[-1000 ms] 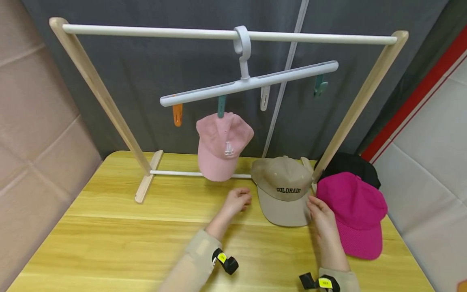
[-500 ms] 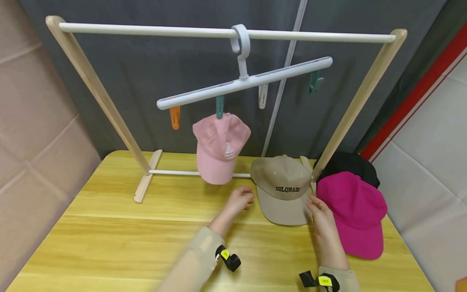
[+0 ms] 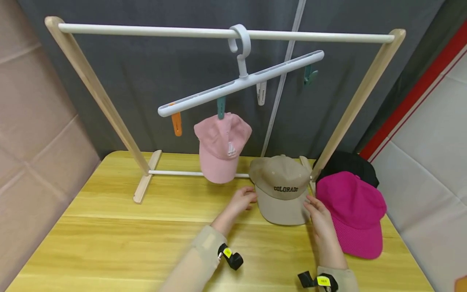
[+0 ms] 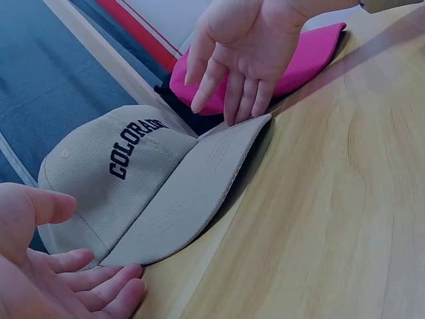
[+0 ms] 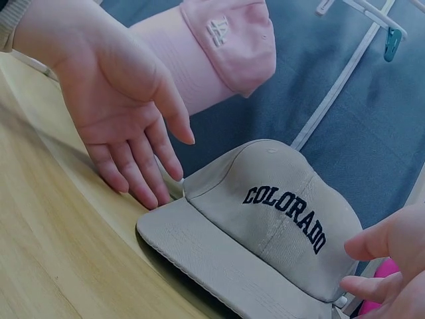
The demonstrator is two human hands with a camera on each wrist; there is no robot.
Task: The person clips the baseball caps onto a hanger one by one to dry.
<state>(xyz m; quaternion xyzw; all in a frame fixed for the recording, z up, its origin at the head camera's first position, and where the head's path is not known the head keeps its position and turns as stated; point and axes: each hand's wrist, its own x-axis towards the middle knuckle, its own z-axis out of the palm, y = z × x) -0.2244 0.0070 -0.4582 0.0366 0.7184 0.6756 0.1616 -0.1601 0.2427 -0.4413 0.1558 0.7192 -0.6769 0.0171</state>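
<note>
A beige baseball cap lettered COLORADO rests on the wooden table, its brim facing me. At the cap's left side is my left hand, palm turned inward and fingers loosely extended, the tips at the brim's edge. My right hand is at the brim's right side with its fingers extended too; in the left wrist view its fingertips meet the brim's end. Neither hand's fingers curl round the cap. A pink cap hangs above from a teal clip on a white hanger.
The hanger hooks over the white rail of a wooden-legged rack and tilts, left end low. Orange, white and green clips hang from it. A magenta cap and a black cap lie at the right.
My left hand has moved right, up to the beige cap's side. The hanger has tilted further, its right end rising and its left end dropping. My right hand has barely shifted.
</note>
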